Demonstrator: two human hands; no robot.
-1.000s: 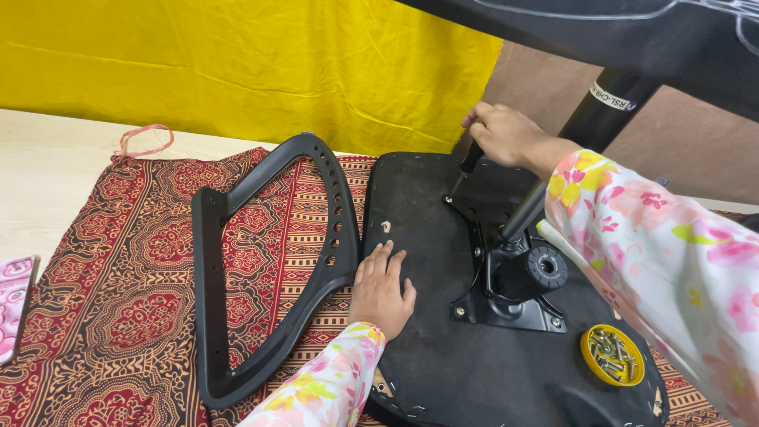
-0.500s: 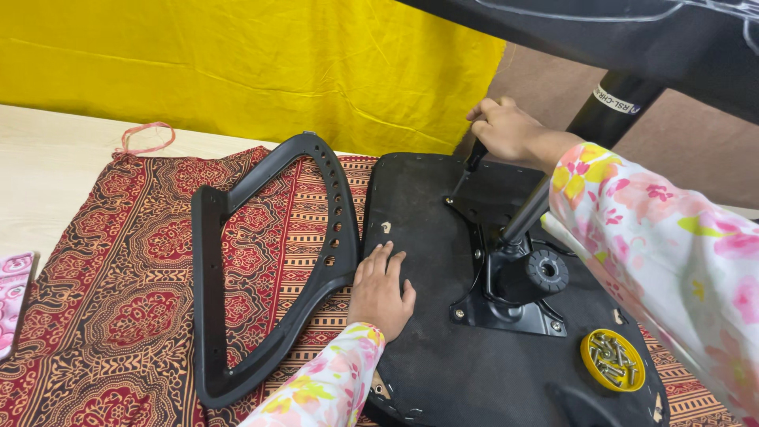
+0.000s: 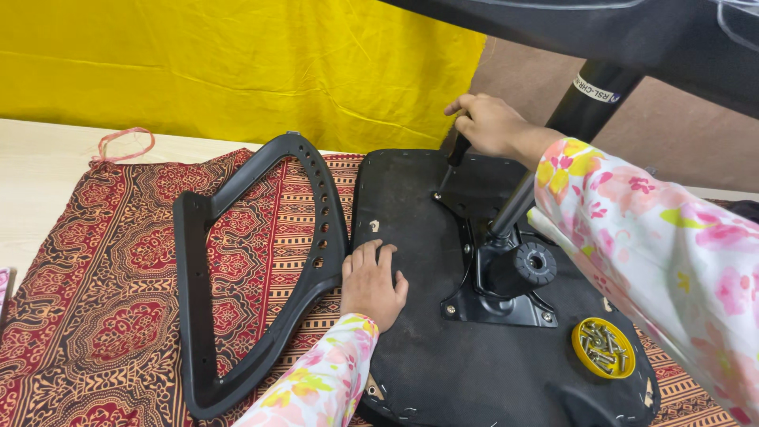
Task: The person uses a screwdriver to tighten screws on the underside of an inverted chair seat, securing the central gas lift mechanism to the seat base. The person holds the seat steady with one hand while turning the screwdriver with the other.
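Right hand (image 3: 489,124) hides most of the screwdriver (image 3: 452,162).

**Item Count**

Two hands are in view: one left hand (image 3: 371,285) and one right hand (image 3: 486,125). One screwdriver (image 3: 452,162) is present. One seat base (image 3: 411,332) lies on one patterned cloth (image 3: 95,285). One metal bracket (image 3: 494,277) carries one knob (image 3: 535,263). One black frame (image 3: 237,261) lies beside the seat base. One yellow cap (image 3: 603,348) holds several screws; the exact number cannot be read. One pink band (image 3: 122,146) lies near one yellow curtain (image 3: 237,63).
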